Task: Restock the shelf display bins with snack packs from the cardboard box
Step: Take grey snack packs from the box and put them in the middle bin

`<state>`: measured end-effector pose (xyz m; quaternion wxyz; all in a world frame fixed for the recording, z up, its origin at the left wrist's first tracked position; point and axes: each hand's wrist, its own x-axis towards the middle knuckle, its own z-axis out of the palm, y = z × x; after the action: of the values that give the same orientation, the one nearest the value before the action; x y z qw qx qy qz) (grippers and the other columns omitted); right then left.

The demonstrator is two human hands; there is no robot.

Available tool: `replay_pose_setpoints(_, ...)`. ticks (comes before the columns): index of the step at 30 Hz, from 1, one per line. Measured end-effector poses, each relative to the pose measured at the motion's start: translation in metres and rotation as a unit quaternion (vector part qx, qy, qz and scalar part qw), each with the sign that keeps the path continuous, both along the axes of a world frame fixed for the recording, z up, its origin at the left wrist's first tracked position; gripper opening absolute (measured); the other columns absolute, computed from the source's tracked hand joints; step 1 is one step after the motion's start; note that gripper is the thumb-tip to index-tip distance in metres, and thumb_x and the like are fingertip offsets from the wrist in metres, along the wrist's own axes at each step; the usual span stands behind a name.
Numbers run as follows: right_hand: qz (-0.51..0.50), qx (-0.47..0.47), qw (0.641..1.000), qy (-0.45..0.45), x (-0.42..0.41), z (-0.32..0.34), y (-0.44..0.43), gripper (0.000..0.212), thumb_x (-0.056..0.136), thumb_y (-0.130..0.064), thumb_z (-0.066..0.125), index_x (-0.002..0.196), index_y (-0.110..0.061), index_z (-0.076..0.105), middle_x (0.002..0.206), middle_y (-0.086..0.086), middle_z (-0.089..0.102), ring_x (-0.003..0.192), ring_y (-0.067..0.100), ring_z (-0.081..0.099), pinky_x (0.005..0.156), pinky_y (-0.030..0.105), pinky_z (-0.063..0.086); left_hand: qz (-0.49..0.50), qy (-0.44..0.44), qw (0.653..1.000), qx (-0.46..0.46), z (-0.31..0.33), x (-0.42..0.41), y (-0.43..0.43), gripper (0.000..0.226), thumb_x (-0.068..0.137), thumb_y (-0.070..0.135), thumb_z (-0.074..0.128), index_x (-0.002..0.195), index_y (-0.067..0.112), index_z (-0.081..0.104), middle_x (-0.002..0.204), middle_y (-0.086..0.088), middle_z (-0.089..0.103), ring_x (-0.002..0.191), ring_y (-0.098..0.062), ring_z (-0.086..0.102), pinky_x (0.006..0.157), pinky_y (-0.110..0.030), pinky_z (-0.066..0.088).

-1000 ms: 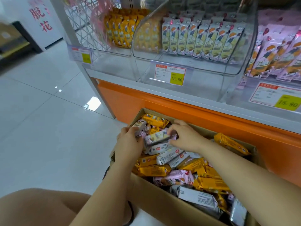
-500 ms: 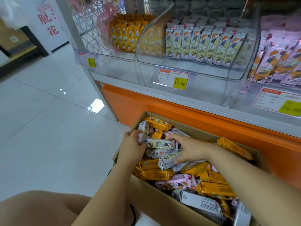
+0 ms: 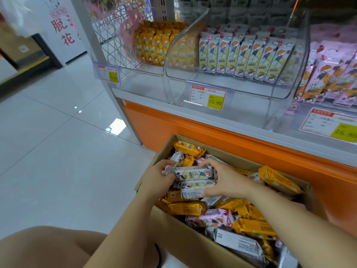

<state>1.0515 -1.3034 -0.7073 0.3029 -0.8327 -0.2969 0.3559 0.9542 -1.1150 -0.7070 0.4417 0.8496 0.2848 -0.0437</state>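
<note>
An open cardboard box (image 3: 185,246) on the floor holds several yellow, pink and white snack packs. Inside it, both hands clasp a stack of white snack packs (image 3: 193,174). My left hand (image 3: 157,178) grips the stack's left end. My right hand (image 3: 225,180) curls round its right end, thumb under the lower packs. Above stands a clear display bin (image 3: 228,88) with a row of upright white packs (image 3: 245,59). A bin of yellow packs (image 3: 156,45) is to its left and one of pink packs (image 3: 332,74) to its right.
An orange shelf base (image 3: 193,126) runs behind the box. Price tags (image 3: 208,96) hang on the bin fronts. White tiled floor (image 3: 58,151) spreads to the left. A bare knee (image 3: 44,248) is at the bottom left. A white wire rack (image 3: 114,35) stands beside the yellow bin.
Both hands have gathered the white packs into a tighter stack between them. The view has shifted down and left, so the box and shelf appear further right.
</note>
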Motion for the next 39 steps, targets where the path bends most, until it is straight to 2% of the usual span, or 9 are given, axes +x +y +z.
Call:
replay_pose_setpoints(2,-0.012,0.009,1.0,-0.023,0.0,0.009,-0.004,0.066,0.07,-0.034,0.081,0.122,-0.04,0.04,0.121,0.0,0.05,0.101,0.015,0.055,0.082,0.031,0.049,-0.002,-0.005,1.0,-0.021,0.003,0.001,-0.003,0.026,0.092,0.018,0.051,0.108,0.037,0.056,0.088,0.005,0.061,0.071,-0.019,0.061,0.06,-0.033,0.053)
replay_pose_setpoints(6,-0.03,0.01,0.998,-0.054,0.0,0.032,-0.026,0.063,0.073,-0.019,0.08,0.122,-0.033,0.043,0.098,-0.013,0.054,0.075,-0.001,0.054,0.053,0.007,0.038,-0.018,-0.014,0.999,-0.046,0.016,0.005,-0.019,0.029,0.094,0.021,0.049,0.12,0.032,0.057,0.095,0.013,0.057,0.064,-0.012,0.057,0.049,-0.014,0.045)
replay_pose_setpoints(10,-0.053,-0.004,0.992,-0.111,-0.007,0.06,-0.06,0.064,0.072,-0.022,0.08,0.124,-0.035,0.045,0.102,-0.009,0.057,0.079,0.003,0.056,0.057,0.011,0.04,-0.057,-0.046,0.996,-0.044,0.037,0.005,-0.038,0.03,0.095,0.023,0.049,0.123,0.029,0.059,0.112,0.007,0.06,0.074,-0.017,0.058,0.065,-0.026,0.047)
replay_pose_setpoints(13,-0.072,0.002,0.987,-0.143,-0.018,0.084,-0.086,0.064,0.074,-0.026,0.079,0.125,-0.04,0.044,0.104,-0.012,0.055,0.079,0.002,0.057,0.056,0.012,0.041,-0.078,-0.066,0.993,-0.058,0.059,0.002,-0.053,0.027,0.097,0.028,0.05,0.122,0.028,0.059,0.117,0.007,0.061,0.088,-0.009,0.061,0.069,-0.023,0.045)
replay_pose_setpoints(18,-0.119,0.039,0.975,-0.185,-0.037,0.131,-0.125,0.061,0.075,-0.03,0.078,0.124,-0.043,0.044,0.114,-0.006,0.052,0.085,0.011,0.06,0.068,0.024,0.049,-0.102,-0.137,0.98,-0.104,0.107,-0.003,-0.075,0.015,0.097,0.024,0.051,0.103,0.028,0.063,0.105,0.003,0.064,0.082,-0.006,0.061,0.06,-0.012,0.048)
replay_pose_setpoints(23,-0.147,0.084,0.951,-0.258,-0.049,0.185,-0.151,0.062,0.073,-0.036,0.079,0.123,-0.046,0.044,0.113,-0.006,0.053,0.094,0.008,0.057,0.079,0.024,0.048,-0.119,-0.184,0.962,-0.166,0.154,-0.008,-0.093,0.015,0.097,0.024,0.054,0.101,0.032,0.066,0.104,0.005,0.065,0.091,-0.017,0.065,0.082,-0.042,0.058)
replay_pose_setpoints(30,-0.206,0.146,0.912,-0.323,-0.049,0.227,-0.176,0.062,0.072,-0.031,0.081,0.122,-0.041,0.048,0.113,-0.001,0.054,0.093,0.012,0.059,0.08,0.03,0.05,-0.16,-0.257,0.938,-0.168,0.206,0.015,-0.116,0.017,0.096,0.021,0.056,0.109,0.028,0.064,0.114,0.004,0.06,0.081,-0.006,0.063,0.08,-0.034,0.058)
replay_pose_setpoints(34,-0.229,0.171,0.895,-0.342,-0.044,0.231,-0.172,0.06,0.073,-0.029,0.081,0.121,-0.041,0.047,0.111,-0.011,0.051,0.084,-0.003,0.056,0.068,0.004,0.044,-0.167,-0.283,0.932,-0.155,0.221,0.031,-0.123,0.021,0.095,0.018,0.057,0.106,0.036,0.061,0.129,0.003,0.052,0.105,-0.014,0.061,0.084,-0.033,0.057)
replay_pose_setpoints(39,-0.234,0.182,0.884,-0.362,-0.027,0.236,-0.144,0.063,0.074,-0.032,0.08,0.128,-0.034,0.048,0.107,-0.011,0.052,0.088,0.005,0.055,0.067,0.004,0.04,-0.102,-0.335,0.925,-0.147,0.222,0.047,-0.108,0.024,0.094,0.025,0.06,0.115,0.036,0.056,0.137,0.0,0.041,0.106,-0.016,0.062,0.08,-0.027,0.057)
